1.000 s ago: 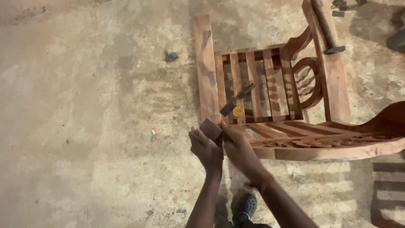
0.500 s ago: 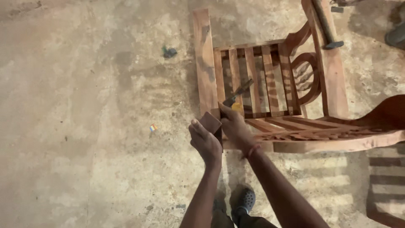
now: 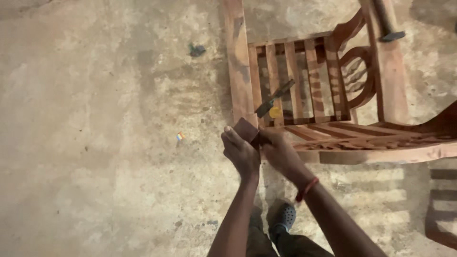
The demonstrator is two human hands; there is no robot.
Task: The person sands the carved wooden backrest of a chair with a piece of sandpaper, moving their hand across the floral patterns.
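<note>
Your left hand (image 3: 241, 153) grips the small brown block (image 3: 247, 130) from its left side; your right hand (image 3: 281, 152) pinches its right edge, both hands together at the near-left corner of the wooden chair frame (image 3: 314, 85), the block pointing away from you.

chair (image 3: 328, 90): lying on floor (image 3: 95, 143)
chisel (image 3: 274, 98): on chair slats
scrap (image 3: 195, 49): left of chair
hammer (image 3: 388, 21): on chair's far rail

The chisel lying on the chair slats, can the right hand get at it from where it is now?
Probably yes: the chisel lies uncovered on the slats just beyond the right hand, with nothing between them.
</note>
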